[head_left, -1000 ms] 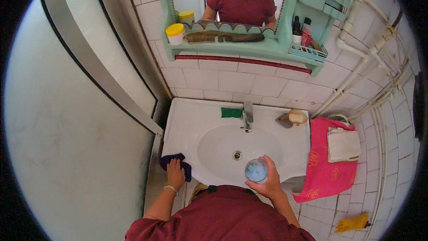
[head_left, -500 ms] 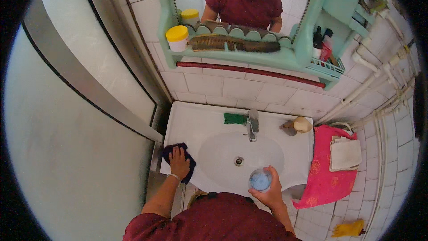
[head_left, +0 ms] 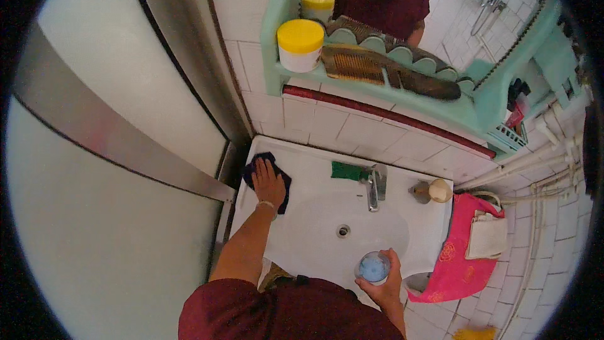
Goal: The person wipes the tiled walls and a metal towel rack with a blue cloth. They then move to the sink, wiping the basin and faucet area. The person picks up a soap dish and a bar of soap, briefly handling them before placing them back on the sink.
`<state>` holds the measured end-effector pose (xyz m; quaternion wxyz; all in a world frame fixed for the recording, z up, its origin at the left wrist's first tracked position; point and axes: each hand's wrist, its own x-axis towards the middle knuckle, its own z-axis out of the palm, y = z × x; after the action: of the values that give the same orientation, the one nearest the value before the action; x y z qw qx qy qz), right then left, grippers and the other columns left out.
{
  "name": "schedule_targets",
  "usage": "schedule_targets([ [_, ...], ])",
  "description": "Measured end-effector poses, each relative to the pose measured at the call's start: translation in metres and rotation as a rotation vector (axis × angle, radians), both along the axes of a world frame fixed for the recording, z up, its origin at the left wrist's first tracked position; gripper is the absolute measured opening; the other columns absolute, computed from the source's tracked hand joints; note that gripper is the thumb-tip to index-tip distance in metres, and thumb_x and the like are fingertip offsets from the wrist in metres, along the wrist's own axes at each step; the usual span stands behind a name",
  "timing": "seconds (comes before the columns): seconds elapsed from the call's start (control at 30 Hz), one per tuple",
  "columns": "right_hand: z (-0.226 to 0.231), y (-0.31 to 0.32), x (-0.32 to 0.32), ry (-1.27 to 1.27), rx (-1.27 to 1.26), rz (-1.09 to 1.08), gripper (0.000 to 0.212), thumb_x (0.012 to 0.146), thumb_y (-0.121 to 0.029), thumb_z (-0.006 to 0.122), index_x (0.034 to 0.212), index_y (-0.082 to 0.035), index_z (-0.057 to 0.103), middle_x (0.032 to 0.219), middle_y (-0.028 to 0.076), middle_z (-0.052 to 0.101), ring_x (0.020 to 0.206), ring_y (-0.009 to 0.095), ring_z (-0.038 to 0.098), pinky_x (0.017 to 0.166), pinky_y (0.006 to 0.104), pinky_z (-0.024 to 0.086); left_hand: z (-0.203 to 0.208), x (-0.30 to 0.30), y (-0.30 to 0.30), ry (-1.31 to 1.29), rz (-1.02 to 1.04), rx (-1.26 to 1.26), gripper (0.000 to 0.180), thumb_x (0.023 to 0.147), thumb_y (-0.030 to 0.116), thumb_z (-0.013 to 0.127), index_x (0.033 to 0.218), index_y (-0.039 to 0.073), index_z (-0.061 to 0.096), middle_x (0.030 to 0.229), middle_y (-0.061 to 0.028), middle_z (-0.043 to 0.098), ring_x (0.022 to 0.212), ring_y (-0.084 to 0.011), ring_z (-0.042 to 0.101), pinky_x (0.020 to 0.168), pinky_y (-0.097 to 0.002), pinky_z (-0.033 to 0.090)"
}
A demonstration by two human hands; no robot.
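Observation:
My left hand (head_left: 268, 185) lies flat on a dark navy cloth (head_left: 284, 202), fingers stretched out, pressing it against the left part of the white washbasin (head_left: 302, 158). In my right hand (head_left: 388, 282) is a round clear cup (head_left: 374, 267) with something pale blue in it, held over the basin's near right edge. What the blue content is, I cannot make out. Behind the bowl stands a chrome faucet (head_left: 375, 187), and a green scouring pad (head_left: 346, 170) lies just left of it.
Right of the faucet sit a brownish object (head_left: 419, 192) and a cream round one (head_left: 440, 190). A pink cloth (head_left: 462, 258) with a folded beige towel (head_left: 487, 236) is beside the basin. Above, a mint-green mirror shelf (head_left: 402, 97) holds combs (head_left: 390, 72) and a yellow-lidded jar (head_left: 300, 46).
My left hand has slid the dark cloth away from me, toward the basin's far left corner. The cup stays in my right hand near the front edge. The view has shifted and tilted.

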<state>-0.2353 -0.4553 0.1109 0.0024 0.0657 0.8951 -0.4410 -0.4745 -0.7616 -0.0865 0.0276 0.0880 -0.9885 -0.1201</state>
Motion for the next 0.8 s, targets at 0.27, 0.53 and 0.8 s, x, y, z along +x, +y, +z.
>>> schedule_targets([
  [0.27, 0.009, -0.011, 0.003, -0.088, 0.001, -0.101, 0.103, 0.054, -0.023, 0.09, 0.134, 0.003, 0.031, 0.126, 0.02, 0.048, 0.117, 0.032, 0.05, 0.098, 0.04, 0.042, 0.003, -0.059, -0.004, 0.094, 0.009, -0.23, 0.069, 0.095, 0.034, 0.041, 0.143, -0.009, 0.019, 0.153, -0.0229, 0.012, 0.142, -0.0374, 0.011, 0.112, -0.0565, 0.006],
  [0.53, 0.011, -0.015, 0.013, -0.073, -0.031, -0.085, 0.101, 0.054, -0.026, 0.09, 0.133, 0.001, 0.034, 0.125, 0.02, 0.049, 0.116, 0.034, 0.051, 0.098, 0.0405, 0.042, 0.013, -0.062, -0.013, 0.0, -0.027, -0.304, 0.068, 0.095, 0.036, 0.039, 0.145, -0.006, 0.018, 0.153, -0.0228, 0.011, 0.142, -0.0374, 0.009, 0.113, -0.0522, 0.008],
  [0.8, 0.011, 0.007, 0.041, 0.006, 0.04, -0.051, 0.106, 0.051, -0.022, 0.089, 0.137, -0.001, 0.029, 0.126, 0.018, 0.048, 0.116, 0.032, 0.05, 0.098, 0.0411, 0.041, 0.018, 0.025, -0.037, -0.039, -0.204, -0.414, 0.064, 0.097, 0.037, 0.033, 0.145, -0.004, 0.022, 0.154, -0.0181, 0.014, 0.144, -0.0311, 0.006, 0.115, -0.0493, 0.003],
])
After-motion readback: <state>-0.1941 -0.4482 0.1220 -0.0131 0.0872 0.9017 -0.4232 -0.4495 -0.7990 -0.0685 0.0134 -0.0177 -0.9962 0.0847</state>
